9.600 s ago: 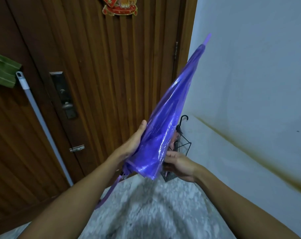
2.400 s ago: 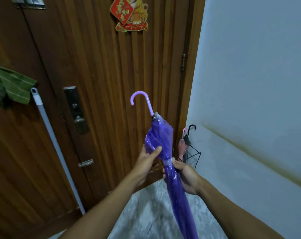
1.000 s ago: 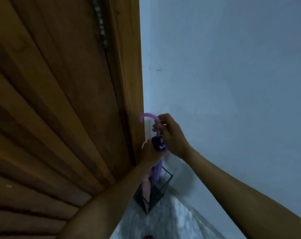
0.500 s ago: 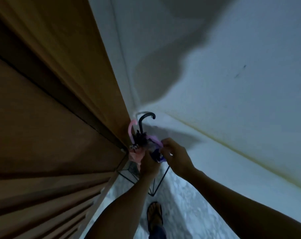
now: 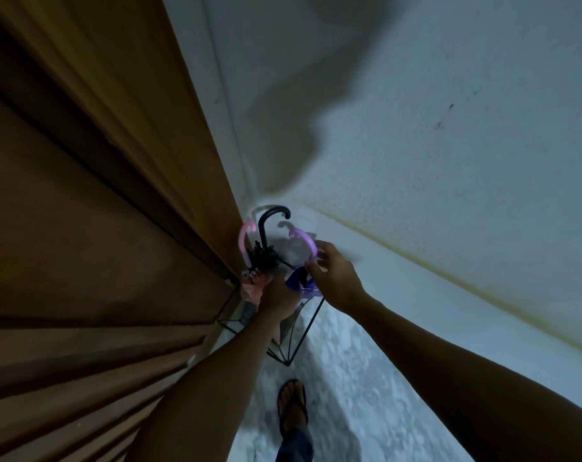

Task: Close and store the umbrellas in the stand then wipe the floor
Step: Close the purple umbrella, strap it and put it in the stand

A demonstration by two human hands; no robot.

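Observation:
The closed purple umbrella [image 5: 303, 245] stands in the black wire stand [image 5: 303, 331] in the corner, its curved handle up. My right hand [image 5: 332, 278] has its fingertips on that handle. My left hand [image 5: 278, 293] is lower, at the gathered canopies, around the purple umbrella's folded top; its fingers are mostly hidden. Beside it in the stand are a pink-handled umbrella [image 5: 245, 243] and a black-handled umbrella [image 5: 269, 225].
The wooden door [image 5: 93, 208] fills the left side and the white wall [image 5: 432, 145] the right, with the stand wedged in the corner between them. My sandalled foot [image 5: 293, 408] is on the speckled floor [image 5: 342, 388] just before the stand.
I rolled the purple umbrella shut, carried it to the corner and lowered it into the stand. Over the last half second my right hand shifted up onto its handle.

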